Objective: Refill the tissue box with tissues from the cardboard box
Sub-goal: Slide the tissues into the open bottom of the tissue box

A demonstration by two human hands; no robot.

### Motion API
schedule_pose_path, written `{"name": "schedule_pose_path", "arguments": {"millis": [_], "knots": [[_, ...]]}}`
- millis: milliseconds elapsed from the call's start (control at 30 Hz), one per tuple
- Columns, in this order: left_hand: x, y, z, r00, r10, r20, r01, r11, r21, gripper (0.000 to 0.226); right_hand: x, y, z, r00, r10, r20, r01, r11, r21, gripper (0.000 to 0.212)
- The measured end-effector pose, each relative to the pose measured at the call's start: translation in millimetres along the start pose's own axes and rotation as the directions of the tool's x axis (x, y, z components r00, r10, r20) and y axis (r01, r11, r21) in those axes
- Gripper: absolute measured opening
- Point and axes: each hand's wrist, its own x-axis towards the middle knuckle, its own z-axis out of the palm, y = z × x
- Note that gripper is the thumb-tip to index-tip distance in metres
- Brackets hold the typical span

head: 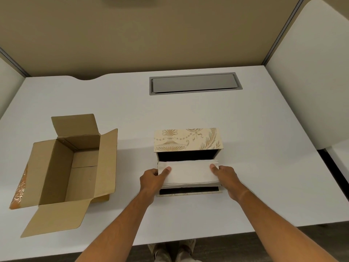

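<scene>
A cream tissue box (188, 139) with gold ornament stands open in the middle of the white table, its lid raised at the back and its dark inside showing. A stack of white tissues (188, 173) sits partly in the box, its near part above the front edge. My left hand (154, 179) grips the stack's left end, thumb on top. My right hand (225, 177) grips the right end the same way. The brown cardboard box (75, 167) stands at the left with all flaps open, and its inside looks empty.
A grey cable hatch (195, 83) is set flush into the white table (264, 186) behind the tissue box. Beige partition walls close off the back and sides. A white panel (311, 72) rises at the right. The table's near edge runs just below my forearms.
</scene>
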Motion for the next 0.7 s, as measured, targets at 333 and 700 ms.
{"name": "schedule_pose_path", "arguments": {"millis": [333, 700], "knots": [[-8.4, -1.2, -4.2, 0.98, 0.157, -0.119, -0.146, 0.985, 0.091, 0.072, 2.9, -4.9, -14.5, 1.0, -0.013, -0.02, 0.017, 0.983, 0.185, 0.055], [1.0, -8.0, -5.5, 0.997, 0.066, -0.05, -0.063, 0.996, 0.058, 0.072, 10.4, -86.7, -32.7, 0.928, -0.32, -0.193, 0.326, 0.945, 0.001, 0.069]]}}
